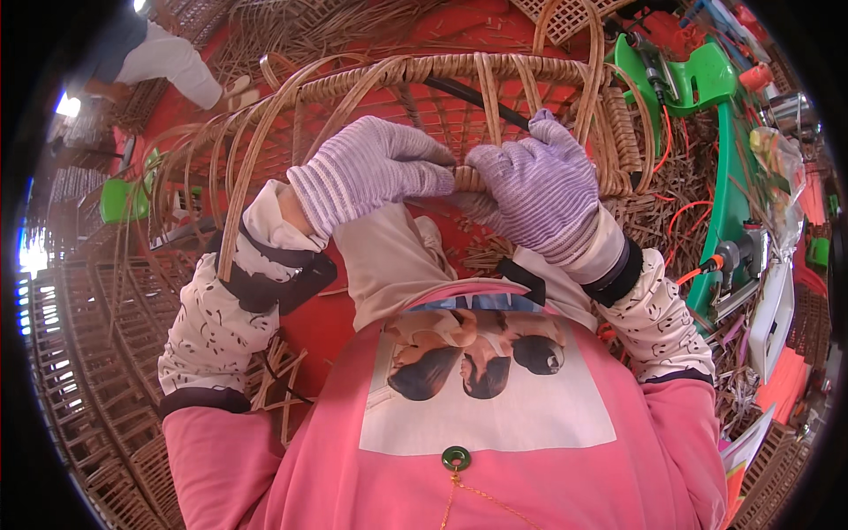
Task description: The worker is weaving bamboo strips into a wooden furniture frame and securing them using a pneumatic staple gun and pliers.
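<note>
A half-woven rattan basket frame (389, 75) lies tilted on my lap, its loose cane strips (234, 168) fanning out to the left. My left hand (371, 168), in a purple striped glove, grips the near woven rim. My right hand (539, 185), gloved the same way, closes on the rim right beside it and holds a dark-handled tool (477, 97) that points up and left across the frame. The fingertips of both hands meet at the rim.
A green plastic stool (698, 84) with tools stands at the right, above an orange cord (680, 216) and cane scraps. Stacked woven panels (79, 353) fill the left. Another person's legs (168, 62) show at the top left. The floor is red.
</note>
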The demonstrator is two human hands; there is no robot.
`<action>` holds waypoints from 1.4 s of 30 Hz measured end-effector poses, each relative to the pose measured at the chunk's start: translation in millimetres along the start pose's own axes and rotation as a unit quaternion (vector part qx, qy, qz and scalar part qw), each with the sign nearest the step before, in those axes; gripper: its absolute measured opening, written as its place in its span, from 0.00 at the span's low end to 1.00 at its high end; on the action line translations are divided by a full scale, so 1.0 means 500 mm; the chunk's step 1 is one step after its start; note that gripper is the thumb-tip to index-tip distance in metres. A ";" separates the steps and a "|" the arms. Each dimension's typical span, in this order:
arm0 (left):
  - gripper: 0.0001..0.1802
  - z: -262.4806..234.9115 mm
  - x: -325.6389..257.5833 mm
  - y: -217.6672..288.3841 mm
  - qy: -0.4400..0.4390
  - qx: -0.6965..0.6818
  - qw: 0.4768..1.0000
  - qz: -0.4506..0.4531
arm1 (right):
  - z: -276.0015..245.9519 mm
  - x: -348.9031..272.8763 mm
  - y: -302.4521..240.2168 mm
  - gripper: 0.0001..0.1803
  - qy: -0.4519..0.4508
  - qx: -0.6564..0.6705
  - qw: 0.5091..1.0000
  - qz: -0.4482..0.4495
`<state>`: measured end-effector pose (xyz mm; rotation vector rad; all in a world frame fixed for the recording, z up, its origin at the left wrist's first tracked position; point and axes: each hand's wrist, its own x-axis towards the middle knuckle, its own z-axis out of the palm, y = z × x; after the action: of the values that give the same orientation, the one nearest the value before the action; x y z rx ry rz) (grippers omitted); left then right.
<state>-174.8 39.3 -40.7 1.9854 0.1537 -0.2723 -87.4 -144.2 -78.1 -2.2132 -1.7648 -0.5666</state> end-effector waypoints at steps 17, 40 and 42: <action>0.18 0.039 -0.026 -0.028 0.157 0.286 0.901 0.287 | 0.018 -0.005 0.001 0.09 0.038 0.011 0.999 -0.008; 0.16 0.072 -0.026 -0.033 0.249 0.441 0.791 0.344 | -0.170 -0.638 0.514 0.32 0.091 -0.071 0.609 0.785; 0.16 0.070 -0.031 -0.033 0.250 0.424 0.793 0.358 | -0.159 -0.650 0.525 0.19 0.130 0.132 0.621 0.761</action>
<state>-197.7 14.7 -65.2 2.7861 -0.4791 0.8373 94.8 -523.1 -142.1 -2.2500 0.4877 -0.1101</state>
